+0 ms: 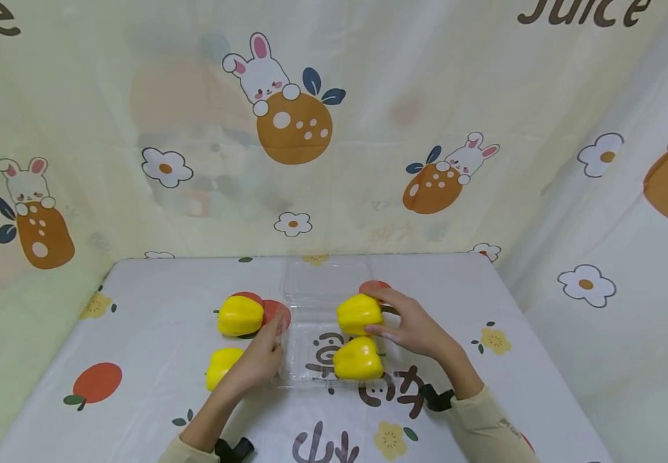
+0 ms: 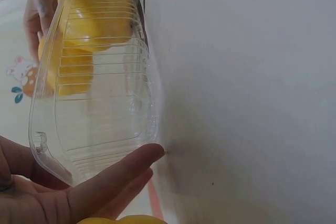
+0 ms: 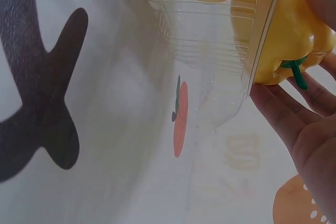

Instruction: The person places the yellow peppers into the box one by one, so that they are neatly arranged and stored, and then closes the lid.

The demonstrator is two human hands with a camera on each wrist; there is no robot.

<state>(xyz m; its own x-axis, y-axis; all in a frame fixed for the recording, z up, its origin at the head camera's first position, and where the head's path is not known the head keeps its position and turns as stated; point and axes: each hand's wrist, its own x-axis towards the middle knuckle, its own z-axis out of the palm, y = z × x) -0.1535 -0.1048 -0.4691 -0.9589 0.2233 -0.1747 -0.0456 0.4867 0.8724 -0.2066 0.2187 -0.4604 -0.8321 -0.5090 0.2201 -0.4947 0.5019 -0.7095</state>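
Head view: backdrop (image 1: pixel 426 77) print reads "Juice" (image 1: pixel 585 11).

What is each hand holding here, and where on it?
Right hand holds a yellow pepper by its side; left hand touches the clear tray's left edge.

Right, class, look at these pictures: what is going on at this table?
A person is handling yellow peppers and a clear plastic container on a printed tablecloth. The right hand holds one pepper at the container's far right side, with another pepper already lying inside. The left hand steadies the container's left edge with straight fingers. Two more peppers lie on the cloth to the left.
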